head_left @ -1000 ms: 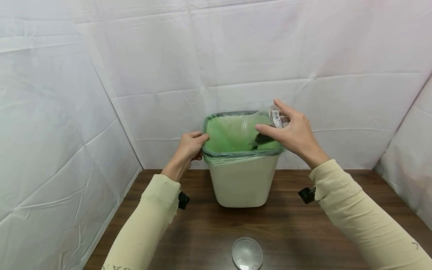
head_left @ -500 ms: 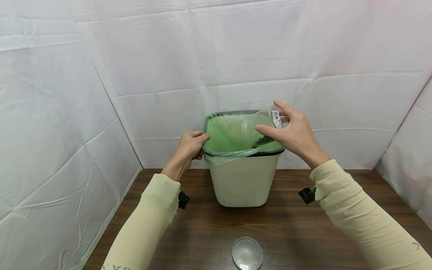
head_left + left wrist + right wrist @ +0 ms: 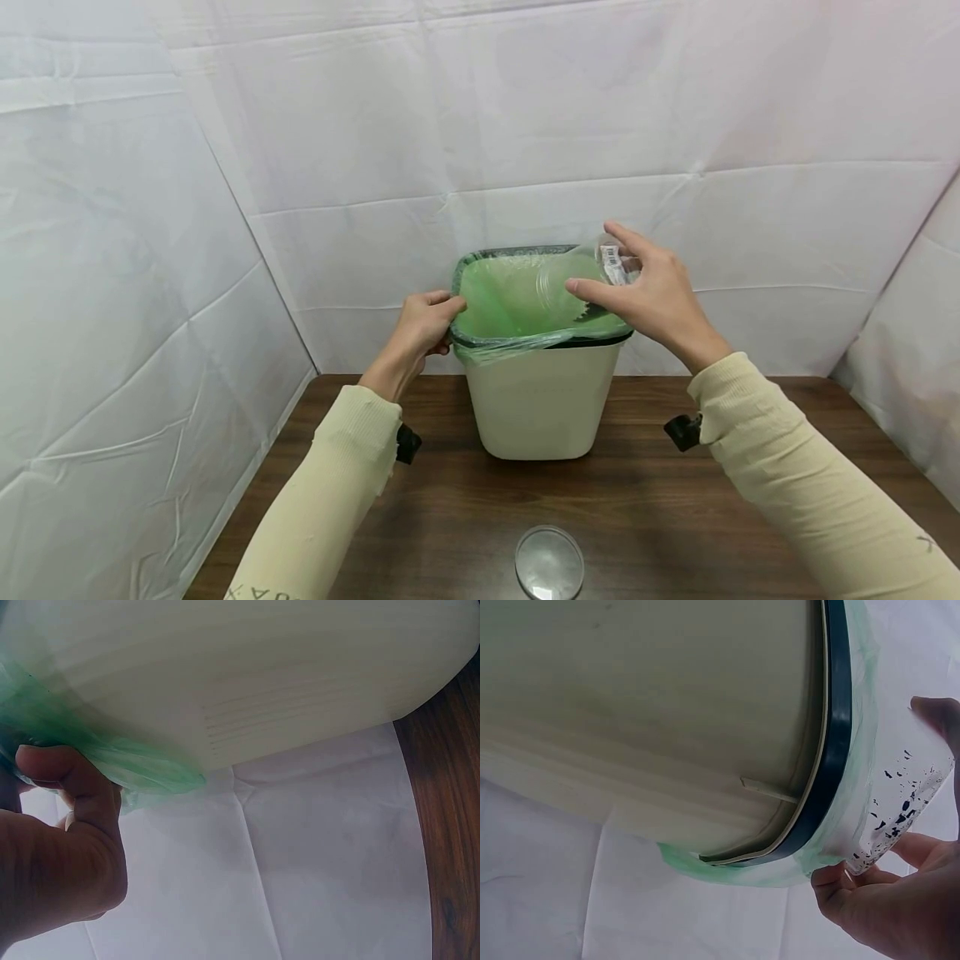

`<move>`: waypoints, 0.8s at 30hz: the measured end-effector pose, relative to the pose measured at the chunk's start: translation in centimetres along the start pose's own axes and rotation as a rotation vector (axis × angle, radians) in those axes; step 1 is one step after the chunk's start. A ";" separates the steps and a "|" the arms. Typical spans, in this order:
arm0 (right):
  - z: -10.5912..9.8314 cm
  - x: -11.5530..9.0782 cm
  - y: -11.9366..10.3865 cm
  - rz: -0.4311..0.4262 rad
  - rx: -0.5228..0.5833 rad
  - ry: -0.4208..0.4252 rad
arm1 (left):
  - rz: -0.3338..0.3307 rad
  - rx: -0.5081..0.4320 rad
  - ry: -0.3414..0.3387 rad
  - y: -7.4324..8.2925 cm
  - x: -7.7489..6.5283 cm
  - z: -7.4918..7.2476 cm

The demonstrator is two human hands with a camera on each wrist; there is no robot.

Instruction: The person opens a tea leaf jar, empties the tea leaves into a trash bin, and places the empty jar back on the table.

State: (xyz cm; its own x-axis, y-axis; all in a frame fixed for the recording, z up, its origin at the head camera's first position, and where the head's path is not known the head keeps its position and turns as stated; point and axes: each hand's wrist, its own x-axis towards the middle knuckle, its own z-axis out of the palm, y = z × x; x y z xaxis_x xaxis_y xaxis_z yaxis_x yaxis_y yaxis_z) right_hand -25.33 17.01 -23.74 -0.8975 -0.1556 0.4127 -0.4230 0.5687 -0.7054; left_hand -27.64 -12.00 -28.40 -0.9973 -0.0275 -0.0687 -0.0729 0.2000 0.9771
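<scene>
My left hand point(image 3: 422, 327) pinches the left rim of a cream bin and its green liner bag point(image 3: 487, 296). In the left wrist view the thumb and fingers point(image 3: 82, 780) curl over the bag's edge. On the right, my right hand point(image 3: 658, 292) grips a clear plastic jar point(image 3: 558, 287) with a white barcode label. The jar lies tipped over the bin's opening, its mouth facing left and down. A few dark bits point(image 3: 592, 312) remain along its lower wall; dark flecks point(image 3: 906, 806) also show through it in the right wrist view. The bin's bottom inside is hidden.
The cream bin point(image 3: 542, 408) stands on a dark wooden table point(image 3: 465, 517) against white cloth walls point(image 3: 525, 108). A round clear lid point(image 3: 549, 562) lies near the front. A dark rim band point(image 3: 832, 742) shows at the bin's right side.
The dark contents of the jar have shrunk, leaving a small patch. The liner's front edge has slipped upward at the right, baring the dark rim. Both hands have barely moved.
</scene>
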 end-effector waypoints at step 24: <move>0.0 0.2 -0.3 -0.032 -0.076 -0.024 | -0.002 0.005 -0.007 0.0 0.1 0.2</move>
State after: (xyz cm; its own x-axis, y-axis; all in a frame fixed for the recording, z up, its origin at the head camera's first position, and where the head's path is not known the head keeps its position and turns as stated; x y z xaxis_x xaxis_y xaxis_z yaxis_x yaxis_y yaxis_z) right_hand -25.34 16.80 -23.41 -0.8870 -0.1935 0.4193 -0.4413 0.6228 -0.6461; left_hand -27.73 -11.77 -28.48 -0.9972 -0.0208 -0.0718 -0.0745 0.2051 0.9759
